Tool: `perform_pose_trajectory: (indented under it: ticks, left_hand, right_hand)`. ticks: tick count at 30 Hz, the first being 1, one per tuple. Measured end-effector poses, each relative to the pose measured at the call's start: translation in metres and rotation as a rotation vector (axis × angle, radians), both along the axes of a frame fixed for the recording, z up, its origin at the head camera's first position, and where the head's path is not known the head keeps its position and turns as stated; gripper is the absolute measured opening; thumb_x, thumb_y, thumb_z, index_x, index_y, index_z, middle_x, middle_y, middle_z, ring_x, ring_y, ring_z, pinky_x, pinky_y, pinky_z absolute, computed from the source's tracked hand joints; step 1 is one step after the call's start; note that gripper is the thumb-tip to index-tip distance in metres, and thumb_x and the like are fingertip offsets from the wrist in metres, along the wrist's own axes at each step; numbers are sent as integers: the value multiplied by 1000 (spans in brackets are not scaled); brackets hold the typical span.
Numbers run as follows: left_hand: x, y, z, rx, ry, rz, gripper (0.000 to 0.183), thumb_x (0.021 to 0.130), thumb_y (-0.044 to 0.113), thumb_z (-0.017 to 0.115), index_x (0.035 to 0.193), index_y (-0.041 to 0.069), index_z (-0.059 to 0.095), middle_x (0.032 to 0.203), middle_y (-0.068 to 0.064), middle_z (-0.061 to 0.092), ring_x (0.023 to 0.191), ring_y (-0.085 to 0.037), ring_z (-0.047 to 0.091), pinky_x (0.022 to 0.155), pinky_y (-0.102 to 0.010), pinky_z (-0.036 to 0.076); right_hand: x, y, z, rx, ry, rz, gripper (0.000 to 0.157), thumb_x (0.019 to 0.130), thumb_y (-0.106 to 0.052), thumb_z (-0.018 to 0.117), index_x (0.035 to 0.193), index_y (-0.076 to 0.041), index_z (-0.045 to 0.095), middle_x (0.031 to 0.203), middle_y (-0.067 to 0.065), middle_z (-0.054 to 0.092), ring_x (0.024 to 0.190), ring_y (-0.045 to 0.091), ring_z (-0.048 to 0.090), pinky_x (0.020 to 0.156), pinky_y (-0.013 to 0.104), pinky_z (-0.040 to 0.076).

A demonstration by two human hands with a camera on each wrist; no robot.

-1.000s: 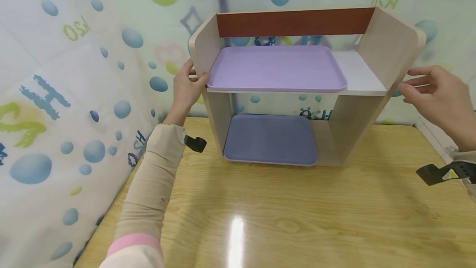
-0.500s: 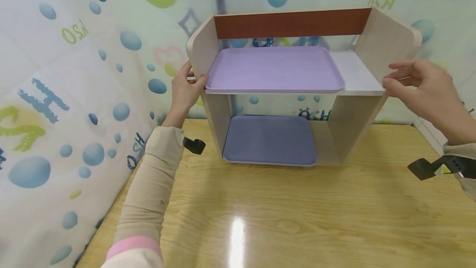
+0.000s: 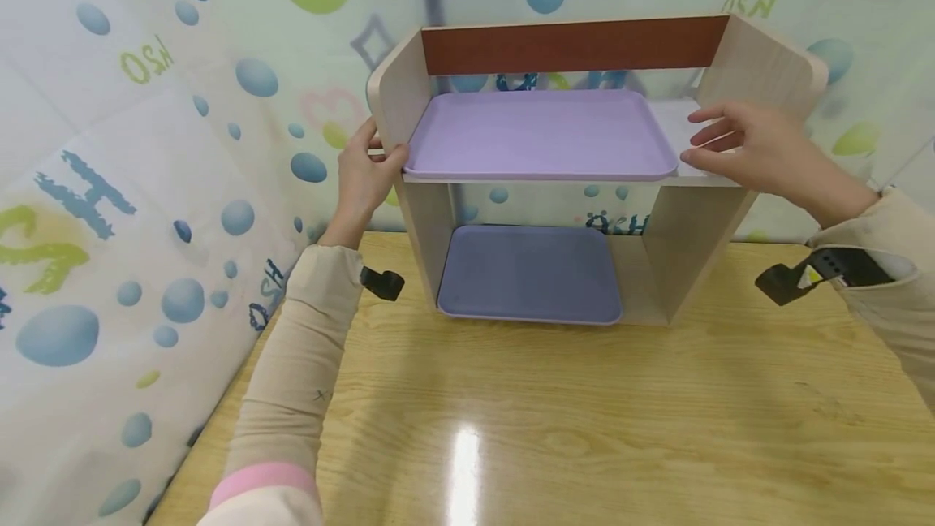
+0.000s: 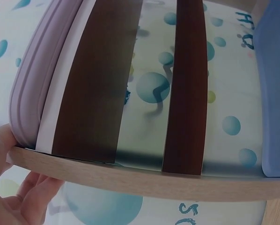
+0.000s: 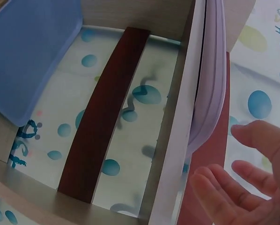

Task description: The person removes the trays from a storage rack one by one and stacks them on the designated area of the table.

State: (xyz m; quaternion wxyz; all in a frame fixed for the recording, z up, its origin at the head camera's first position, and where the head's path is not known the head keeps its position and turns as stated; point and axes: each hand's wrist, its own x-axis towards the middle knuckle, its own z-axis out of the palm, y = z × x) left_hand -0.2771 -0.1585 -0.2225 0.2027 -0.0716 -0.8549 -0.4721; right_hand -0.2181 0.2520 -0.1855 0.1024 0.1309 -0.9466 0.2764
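A two-tier wooden shelf unit (image 3: pixel 700 250) stands on the table, with a light purple tray (image 3: pixel 540 136) on its upper board and a blue-grey tray (image 3: pixel 529 274) on its lower one. My left hand (image 3: pixel 365 173) grips the unit's left side panel. In the left wrist view, that hand's thumb lies at the panel's front edge, beside the purple tray's corner, with fingers behind the panel. My right hand (image 3: pixel 756 144) hovers over the right end of the white upper board (image 3: pixel 668 110), fingers loosely bent, just right of the purple tray. The right wrist view shows a gap between its fingertips and that tray (image 5: pixel 210 93).
Reddish-brown slats (image 3: pixel 577 45) cross the unit's open back. A patterned cloth (image 3: pixel 183 185) with blue drops hangs behind and to the left. The wood-grain table (image 3: pixel 555 420) extends in front of the unit.
My right hand has moved left, from outside the right side panel to over the upper board near the purple tray. The left hand has kept its grip on the left panel.
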Motion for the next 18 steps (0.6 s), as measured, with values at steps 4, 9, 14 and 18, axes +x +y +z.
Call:
perform_pose_trajectory:
  ticks: [4, 9, 14, 18]
  left_hand:
    - [0, 0, 0, 2, -2, 0, 48, 81, 22, 55, 128, 21, 46, 109, -12, 54, 92, -27, 58, 78, -37, 49]
    - [0, 1, 0, 1, 4, 0, 47, 81, 22, 56, 127, 20, 47, 109, -12, 54, 91, -27, 57, 77, -37, 49]
    - [0, 1, 0, 2, 12, 5, 47, 80, 21, 56, 126, 19, 48, 109, -13, 54, 90, -26, 57, 77, -36, 48]
    - [-1, 0, 0, 0, 18, 6, 46, 80, 21, 55, 126, 18, 49, 109, -13, 54, 91, -26, 57, 78, -36, 48]
  right_hand:
    - [-12, -5, 1, 10, -32, 20, 54, 79, -21, 65, 122, 4, 44, 108, 29, 54, 86, 19, 59, 56, 8, 38]
    - [-22, -9, 6, 48, -123, 27, 61, 80, -24, 64, 127, 5, 38, 114, 31, 49, 101, 40, 49, 67, 24, 44]
    - [-28, -12, 10, 71, -190, 25, 67, 79, -30, 64, 130, 3, 36, 117, 31, 48, 104, 40, 46, 75, 42, 40]
    - [-32, -15, 10, 62, -216, 14, 68, 79, -33, 64, 130, 2, 36, 118, 30, 48, 105, 39, 45, 74, 41, 39]
